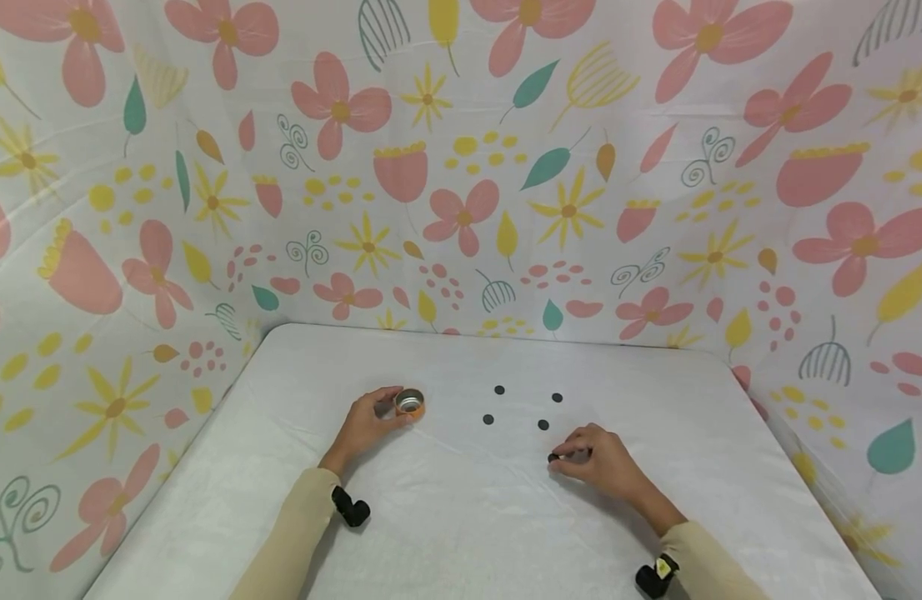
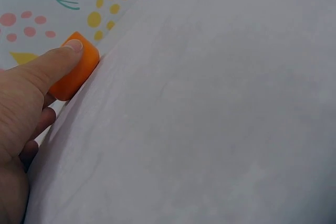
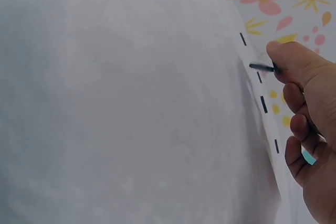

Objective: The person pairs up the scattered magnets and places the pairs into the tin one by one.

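My left hand point(image 1: 367, 429) grips a small round orange tin point(image 1: 410, 404) by its side, thumb in front and fingers behind. The tin stands on the white cloth with its silvery inside facing up; in the left wrist view the thumb presses along its orange wall point(image 2: 79, 74). Between thumb and forefinger, my right hand point(image 1: 599, 460) pinches a small flat black disc point(image 3: 261, 67) by its edge. Several more black discs, among them one at the near right point(image 1: 543, 425) and one at the far left point(image 1: 499, 390), lie flat between the two hands.
A white cloth point(image 1: 446, 517) covers the table, whose far edge meets a flower-patterned curtain point(image 1: 464, 217) at the back and sides. Black wrist cameras point(image 1: 351, 507) sit on both beige sleeves.
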{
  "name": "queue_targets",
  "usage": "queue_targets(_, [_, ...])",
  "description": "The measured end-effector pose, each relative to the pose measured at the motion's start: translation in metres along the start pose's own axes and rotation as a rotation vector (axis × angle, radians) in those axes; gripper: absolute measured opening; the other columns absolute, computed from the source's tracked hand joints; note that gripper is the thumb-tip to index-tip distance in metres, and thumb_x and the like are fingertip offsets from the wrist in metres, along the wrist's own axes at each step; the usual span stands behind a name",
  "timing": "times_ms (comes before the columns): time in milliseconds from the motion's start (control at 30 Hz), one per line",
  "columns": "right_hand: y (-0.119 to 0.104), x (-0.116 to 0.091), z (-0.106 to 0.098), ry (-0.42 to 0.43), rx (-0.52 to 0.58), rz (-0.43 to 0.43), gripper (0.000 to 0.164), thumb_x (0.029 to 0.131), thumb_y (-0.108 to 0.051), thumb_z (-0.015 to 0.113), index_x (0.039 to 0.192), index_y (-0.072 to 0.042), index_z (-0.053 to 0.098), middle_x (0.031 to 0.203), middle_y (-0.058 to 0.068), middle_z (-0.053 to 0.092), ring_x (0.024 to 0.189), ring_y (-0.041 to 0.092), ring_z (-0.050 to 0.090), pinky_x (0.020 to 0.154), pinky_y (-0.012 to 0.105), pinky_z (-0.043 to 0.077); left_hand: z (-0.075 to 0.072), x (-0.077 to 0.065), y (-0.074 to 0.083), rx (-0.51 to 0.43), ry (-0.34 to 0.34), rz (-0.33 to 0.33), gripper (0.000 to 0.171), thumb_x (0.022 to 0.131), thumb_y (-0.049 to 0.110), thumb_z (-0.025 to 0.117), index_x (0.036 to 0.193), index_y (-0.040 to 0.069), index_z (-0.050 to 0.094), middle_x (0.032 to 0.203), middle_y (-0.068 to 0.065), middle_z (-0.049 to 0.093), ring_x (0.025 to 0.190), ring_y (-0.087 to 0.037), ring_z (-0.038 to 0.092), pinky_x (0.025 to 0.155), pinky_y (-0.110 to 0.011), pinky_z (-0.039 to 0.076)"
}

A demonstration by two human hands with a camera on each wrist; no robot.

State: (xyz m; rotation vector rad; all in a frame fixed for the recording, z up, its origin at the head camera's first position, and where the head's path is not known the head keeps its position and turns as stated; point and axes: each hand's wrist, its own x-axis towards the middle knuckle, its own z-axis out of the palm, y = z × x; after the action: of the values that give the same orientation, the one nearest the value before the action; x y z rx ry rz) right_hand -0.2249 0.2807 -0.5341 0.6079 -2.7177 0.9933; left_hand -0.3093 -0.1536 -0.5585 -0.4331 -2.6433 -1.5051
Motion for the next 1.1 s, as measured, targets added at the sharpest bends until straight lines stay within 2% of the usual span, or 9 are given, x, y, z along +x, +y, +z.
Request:
queue_targets(233, [0.003, 0.0, 0.001, 0.011, 0.008, 0.009, 0.015, 0.077, -0.026, 0.092, 0.088, -0.023, 0.083, 0.083, -0.018, 0.069, 0.074, 0.01, 0.056, 0.064, 0.024, 0.046, -0.001, 0.0, 0.002, -0.009, 0.002, 0.007, 0.063, 0.083, 0.033, 0.087, 0.138, 0.014, 0.065, 0.13, -0.008, 0.068, 0.124, -0.031, 0.061, 0.106, -0.052, 0.047])
queue_targets(467, [0.005, 0.001, 0.002, 0.026, 0.037, -0.039, 0.014, 0.077, -0.023, 0.091, 0.088, -0.022, 0.083, 0.084, -0.016, 0.07, 0.072, 0.009, 0.055, 0.061, 0.023, 0.046, -0.001, 0.0, 0.0, -0.012, 0.005, -0.006, 0.062, 0.083, 0.031, 0.087, 0.139, 0.015, 0.064, 0.133, -0.008, 0.067, 0.127, -0.031, 0.06, 0.108, -0.051, 0.046])
queue_targets(667, [0.005, 0.007, 0.001, 0.021, 0.045, -0.068, 0.016, 0.077, -0.023, 0.091, 0.091, -0.023, 0.083, 0.086, -0.019, 0.07, 0.076, 0.007, 0.057, 0.066, 0.024, 0.048, -0.002, 0.0, -0.002, -0.012, 0.005, -0.006, 0.062, 0.083, 0.031, 0.087, 0.138, 0.015, 0.065, 0.132, -0.008, 0.067, 0.127, -0.03, 0.06, 0.108, -0.05, 0.046])
queue_targets(900, [0.005, 0.021, -0.002, 0.015, 0.075, -0.128, 0.015, 0.079, -0.023, 0.091, 0.092, -0.022, 0.083, 0.088, -0.016, 0.071, 0.079, 0.008, 0.06, 0.066, 0.026, 0.051, 0.0, 0.001, -0.003, -0.003, 0.005, 0.012, 0.061, 0.083, 0.034, 0.087, 0.137, 0.015, 0.065, 0.132, -0.006, 0.067, 0.126, -0.029, 0.06, 0.107, -0.051, 0.047])
queue_targets(1100, [-0.005, 0.047, -0.002, -0.078, 0.139, -0.104, 0.015, 0.081, -0.03, 0.089, 0.094, -0.023, 0.083, 0.089, -0.013, 0.071, 0.082, 0.015, 0.062, 0.07, 0.032, 0.053, 0.003, 0.003, -0.005, 0.006, 0.008, 0.006, 0.061, 0.082, 0.037, 0.088, 0.135, 0.018, 0.067, 0.13, -0.005, 0.068, 0.124, -0.027, 0.061, 0.107, -0.049, 0.047])
